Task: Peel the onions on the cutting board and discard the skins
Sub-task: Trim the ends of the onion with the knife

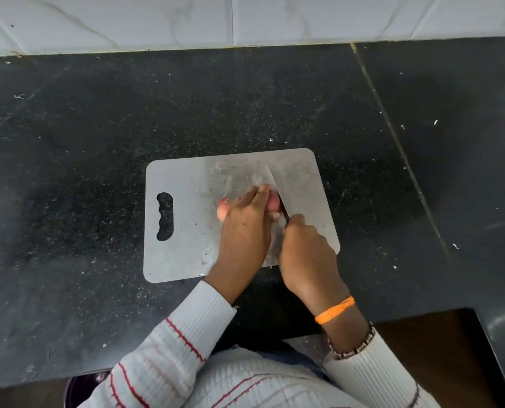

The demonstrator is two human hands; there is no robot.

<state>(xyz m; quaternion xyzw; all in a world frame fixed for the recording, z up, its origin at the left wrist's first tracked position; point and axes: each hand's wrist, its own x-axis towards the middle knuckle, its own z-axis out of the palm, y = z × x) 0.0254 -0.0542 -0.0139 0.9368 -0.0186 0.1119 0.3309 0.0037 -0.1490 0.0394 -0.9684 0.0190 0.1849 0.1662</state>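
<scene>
pink onion (222, 212), grey cutting board (183, 178), orange wristband (335, 310)

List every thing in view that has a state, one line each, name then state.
onion: on the cutting board, mostly covered by the left hand, pinkish flesh showing.
knife: blade against the onion's right side, tip pointing away from the person.
cutting board: flat on the dark counter, handle hole at left.
left hand: holds the onion down.
right hand: grips the knife handle.

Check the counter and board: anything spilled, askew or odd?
Small pale scraps litter the dark counter around the cutting board, which sits slightly skewed. Otherwise nothing stands out.
</scene>
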